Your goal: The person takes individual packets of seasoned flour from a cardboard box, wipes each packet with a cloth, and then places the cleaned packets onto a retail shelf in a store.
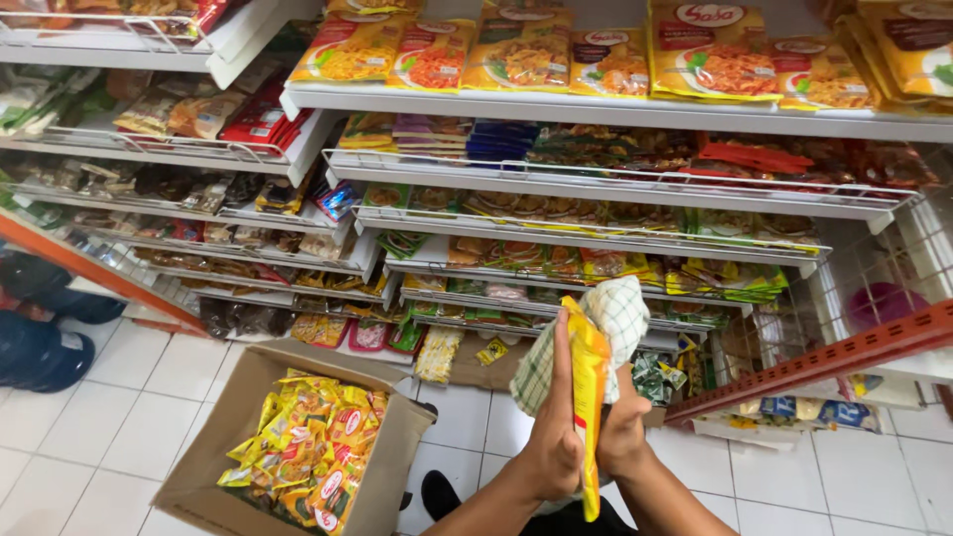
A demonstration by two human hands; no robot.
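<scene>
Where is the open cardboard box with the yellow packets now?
In the head view, the cardboard box stands on the white tiled floor at lower left, below the shelves and left of both hands.

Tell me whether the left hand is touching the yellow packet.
Touching. The head view shows the left hand with its fingers pressed flat along the side of the yellow packet, no gap between them; the right hand presses a checked cloth against it.

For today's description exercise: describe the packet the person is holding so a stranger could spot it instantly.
Start at the open cardboard box on the white floor, then move right to the two hands. Between the left hand and right hand stands a yellow packet, edge-on, against a checked cloth.
</scene>
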